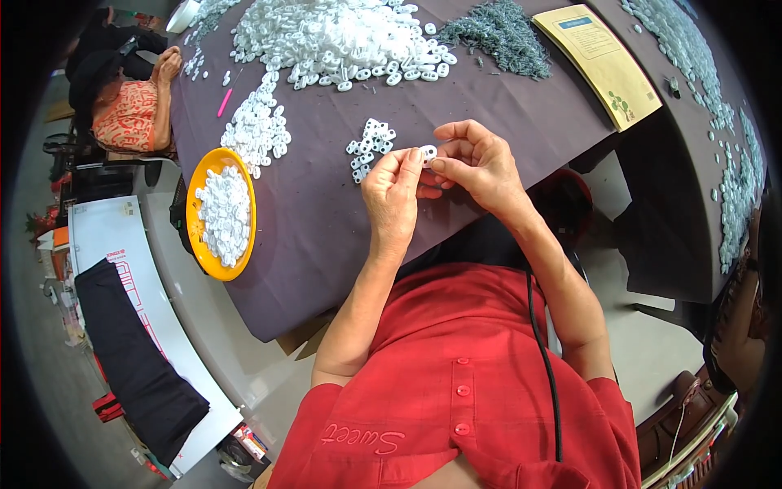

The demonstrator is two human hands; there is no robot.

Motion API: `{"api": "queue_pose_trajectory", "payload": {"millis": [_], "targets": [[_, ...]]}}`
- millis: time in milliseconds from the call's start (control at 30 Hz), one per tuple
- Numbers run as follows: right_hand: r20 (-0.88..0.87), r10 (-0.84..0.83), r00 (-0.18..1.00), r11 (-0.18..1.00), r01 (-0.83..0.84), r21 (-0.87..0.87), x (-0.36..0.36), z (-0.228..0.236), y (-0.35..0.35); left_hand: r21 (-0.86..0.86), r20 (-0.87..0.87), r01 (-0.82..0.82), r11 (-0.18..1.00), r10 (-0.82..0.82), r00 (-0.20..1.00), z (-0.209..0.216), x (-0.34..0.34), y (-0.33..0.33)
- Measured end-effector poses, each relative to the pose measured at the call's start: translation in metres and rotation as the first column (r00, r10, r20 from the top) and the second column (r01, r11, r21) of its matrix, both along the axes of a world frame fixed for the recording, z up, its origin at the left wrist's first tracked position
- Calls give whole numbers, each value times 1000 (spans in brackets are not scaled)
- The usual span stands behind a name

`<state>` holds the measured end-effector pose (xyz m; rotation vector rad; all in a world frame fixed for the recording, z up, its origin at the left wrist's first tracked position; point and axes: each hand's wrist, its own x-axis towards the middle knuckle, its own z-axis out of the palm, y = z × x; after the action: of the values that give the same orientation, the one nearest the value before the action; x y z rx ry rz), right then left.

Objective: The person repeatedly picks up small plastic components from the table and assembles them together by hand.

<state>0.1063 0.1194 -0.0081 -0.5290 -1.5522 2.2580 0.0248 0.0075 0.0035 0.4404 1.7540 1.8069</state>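
Note:
Near the table's front edge, my left hand (393,196) and my right hand (482,169) meet over a small white oval plastic piece with holes (428,152). My left thumb and forefinger pinch its left side. The right thumb and fingers close on it from the other side. What lies behind the fingertips is hidden. Just left of my hands, a small group of similar white pieces (371,142) lies on the dark tablecloth (314,208). An orange-yellow oval dish (195,213) at the left edge holds many more small white parts.
A large heap of white pieces (326,41) covers the far side, with a trail of white parts (259,126) running toward the dish. Beside it are small grey parts (501,41), a yellow booklet (599,69) and a pink tool (224,103). Another person (130,114) sits far left.

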Motion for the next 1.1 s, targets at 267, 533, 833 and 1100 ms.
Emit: {"api": "queue_pose_trajectory", "payload": {"millis": [267,533,833,1100], "targets": [[7,-19,1000,999,19,-37,-1,-1,1,-7,-5,-30,1000,30,1000,-1,1,3],[15,-63,998,998,63,4,-2,-3,-4,-57,-100,0,998,-6,995,0,-3,3],[27,-34,999,997,32,71,-2,-3,-5,-53,-138,32,998,-39,990,-3,-7,1],[86,-9,996,925,-25,380,0,-3,-7,-88,-129,62,994,-73,989,-3,-10,-1]]}}
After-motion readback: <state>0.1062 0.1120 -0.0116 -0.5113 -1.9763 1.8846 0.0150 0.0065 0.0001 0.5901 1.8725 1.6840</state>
